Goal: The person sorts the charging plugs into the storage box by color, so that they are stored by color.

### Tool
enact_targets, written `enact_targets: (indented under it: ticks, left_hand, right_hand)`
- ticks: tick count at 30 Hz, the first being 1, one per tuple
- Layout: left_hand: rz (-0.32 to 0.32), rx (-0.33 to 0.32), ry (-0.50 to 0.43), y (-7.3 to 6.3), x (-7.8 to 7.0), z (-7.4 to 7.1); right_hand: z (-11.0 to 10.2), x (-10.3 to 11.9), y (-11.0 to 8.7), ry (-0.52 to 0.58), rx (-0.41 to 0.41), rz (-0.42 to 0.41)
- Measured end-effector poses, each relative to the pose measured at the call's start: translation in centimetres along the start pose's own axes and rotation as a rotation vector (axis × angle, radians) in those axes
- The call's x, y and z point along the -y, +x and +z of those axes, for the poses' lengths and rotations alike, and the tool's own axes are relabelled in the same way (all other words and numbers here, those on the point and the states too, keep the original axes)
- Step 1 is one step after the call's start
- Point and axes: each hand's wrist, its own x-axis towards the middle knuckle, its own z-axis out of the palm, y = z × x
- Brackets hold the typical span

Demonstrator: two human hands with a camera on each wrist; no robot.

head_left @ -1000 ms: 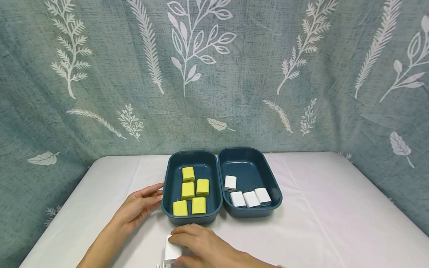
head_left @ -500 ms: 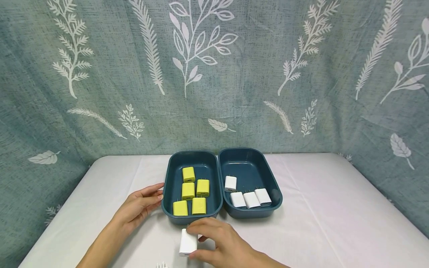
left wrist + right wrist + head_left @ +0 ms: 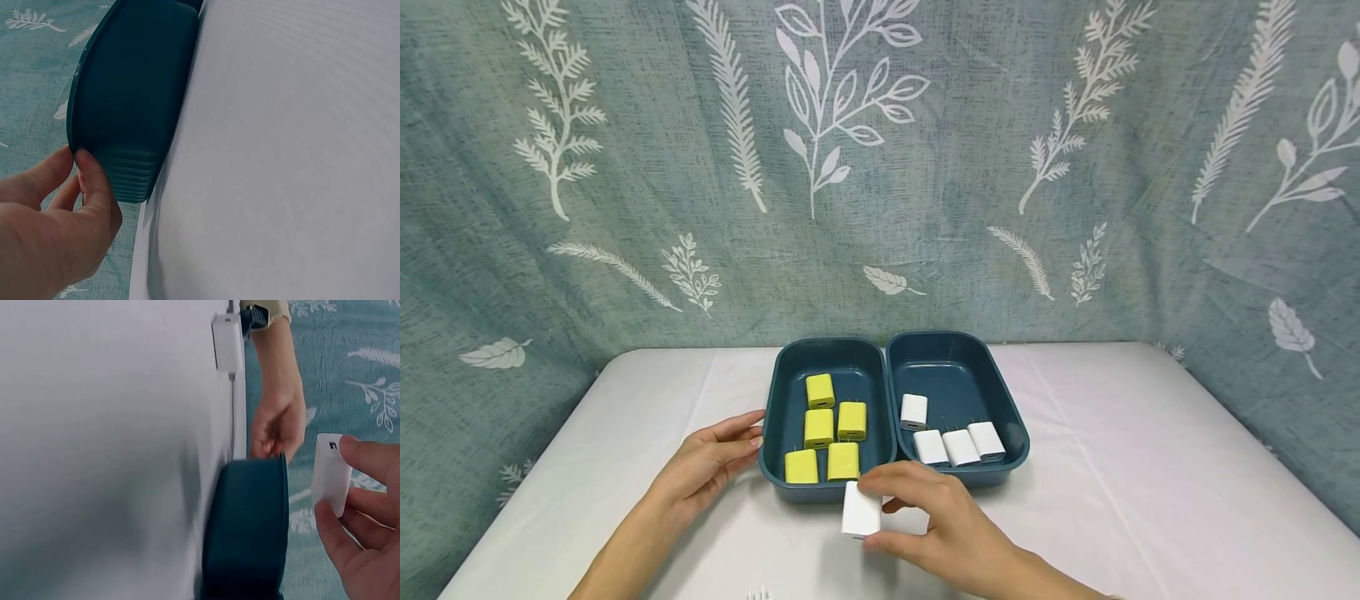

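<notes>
In the head view my right hand [image 3: 936, 525] pinches a white USB wall charger [image 3: 862, 509] between thumb and fingers. The charger is raised in front of the near rim of the left blue bin [image 3: 820, 493]; its port faces the camera in the right wrist view, where fingers surround the charger [image 3: 331, 472]. My left hand [image 3: 711, 462] touches that bin's left side with its fingertips, loosely bent at the rim in the left wrist view. Several yellow chargers [image 3: 818, 427] lie in the left bin. Several white chargers [image 3: 960, 447] lie in the right blue bin [image 3: 951, 342].
Both bins stand side by side on a white cloth-covered table [image 3: 1097, 483]. Metal prongs [image 3: 762, 594] show at the head view's bottom edge. The right wrist view has another white charger [image 3: 227, 342] on the table. A patterned green curtain [image 3: 880, 183] hangs behind.
My right hand has lifted the white charger off the near table area and carried it right and forward towards the bins. The left hand stays at the left bin's side.
</notes>
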Motion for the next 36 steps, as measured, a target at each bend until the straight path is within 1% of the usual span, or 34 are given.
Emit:
enact_targets:
  ticks: [2,4,6,12,16,21,27,32,36]
  left_hand:
    - [0.001,-0.002,0.000,0.0,0.0,-0.1]
    - [0.000,0.002,-0.001,0.0,0.1,-0.1]
    - [-0.001,0.003,-0.002,0.0,0.1,-0.2]
    - [-0.006,0.000,-0.005,0.0,0.1,-0.2]
    - [-0.006,-0.004,-0.002,0.1,0.1,-0.1]
    - [-0.007,-0.007,-0.002,0.1,0.1,-0.1]
    - [-0.004,-0.007,-0.005,0.1,0.1,0.0]
    - [-0.003,-0.017,-0.003,0.1,0.1,-0.1]
    - [-0.003,-0.019,-0.003,0.1,0.1,-0.1]
  right_hand:
    - [-0.6,-0.2,0.0,-0.018,-0.017,-0.024]
    - [-1.2,-0.5,0.1,-0.023,-0.031,-0.030]
    - [-1.9,-1.0,0.2,-0.020,-0.039,-0.012]
    - [-4.1,-2.7,0.5,0.009,-0.061,0.086]
    - [-5.1,-3.9,0.6,-0.012,-0.090,0.101]
    - [-6.0,-5.0,0.6,-0.015,-0.124,0.124]
    - [-6.8,-5.6,0.9,-0.034,-0.121,0.145]
    - [-7.5,-6.0,1.4,-0.067,-0.114,0.203]
    - [-8.3,-6.6,1.8,-0.117,-0.107,0.237]
